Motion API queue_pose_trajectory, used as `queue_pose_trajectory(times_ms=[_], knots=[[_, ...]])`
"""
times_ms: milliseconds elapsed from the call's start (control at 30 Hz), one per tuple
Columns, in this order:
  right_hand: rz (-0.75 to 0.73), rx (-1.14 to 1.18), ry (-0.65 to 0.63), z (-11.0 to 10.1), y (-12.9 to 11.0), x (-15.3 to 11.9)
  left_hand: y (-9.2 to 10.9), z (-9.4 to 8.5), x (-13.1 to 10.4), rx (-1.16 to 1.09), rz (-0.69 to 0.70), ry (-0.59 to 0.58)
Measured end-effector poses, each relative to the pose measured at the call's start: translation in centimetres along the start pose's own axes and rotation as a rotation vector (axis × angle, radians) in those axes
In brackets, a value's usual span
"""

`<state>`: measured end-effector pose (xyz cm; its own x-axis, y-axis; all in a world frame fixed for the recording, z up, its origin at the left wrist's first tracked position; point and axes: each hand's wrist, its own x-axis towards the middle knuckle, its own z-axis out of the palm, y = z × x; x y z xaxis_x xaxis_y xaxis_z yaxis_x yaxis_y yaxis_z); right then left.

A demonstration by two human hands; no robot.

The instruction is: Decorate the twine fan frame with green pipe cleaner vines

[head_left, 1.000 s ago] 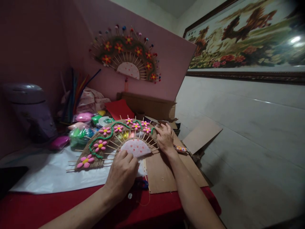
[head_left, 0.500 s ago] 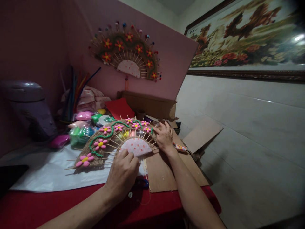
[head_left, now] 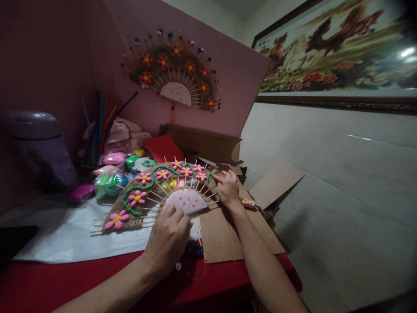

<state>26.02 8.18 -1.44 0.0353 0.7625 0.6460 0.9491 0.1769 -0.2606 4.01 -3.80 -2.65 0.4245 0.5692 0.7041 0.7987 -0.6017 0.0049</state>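
Note:
A half-round fan (head_left: 122, 208) of woven twine on thin wooden sticks stands tilted up on the table. Pink clay flowers (head_left: 137, 198) and a wavy green strip (head_left: 169, 169) decorate its band. At its base is a pink dotted half-disc (head_left: 187, 199). My left hand (head_left: 171, 230) is closed on the fan at the lower edge of this half-disc; its fingertips are hidden. At the band's right end, my right hand (head_left: 228, 189) has its fingers bent over the green strip, index finger reaching left along it. A bit of green shows beside its fingers.
Bags of coloured clay (head_left: 110, 182) lie behind the fan at left, near a purple flask (head_left: 42, 152). Cardboard (head_left: 224, 239) covers the table's right side, and white sheeting (head_left: 71, 239) lies at left. Another flowered fan (head_left: 171, 65) hangs on the pink board.
My right hand has shifted slightly right and down along the band, and more of the green strip's end shows. The fan has moved slightly right. My left hand keeps its place.

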Motion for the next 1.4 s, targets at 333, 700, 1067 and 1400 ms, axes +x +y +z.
queue_pose_trajectory(times_ms=[333,700,1067,1400], knots=[[0.067,0.009,0.059,0.0,0.3,0.0,0.0,0.1,0.0,-0.007,0.007,-0.005],[-0.118,0.094,0.14,-1.2,-1.4,-0.2,0.0,0.1,-0.2,0.003,0.006,0.004],[-0.142,0.048,0.042,-0.5,-2.6,-0.8,0.2,0.2,-0.1,-0.015,0.006,0.009],[-0.105,-0.011,0.064,0.2,-3.0,-0.9,0.3,0.1,-0.3,-0.023,0.006,0.001]])
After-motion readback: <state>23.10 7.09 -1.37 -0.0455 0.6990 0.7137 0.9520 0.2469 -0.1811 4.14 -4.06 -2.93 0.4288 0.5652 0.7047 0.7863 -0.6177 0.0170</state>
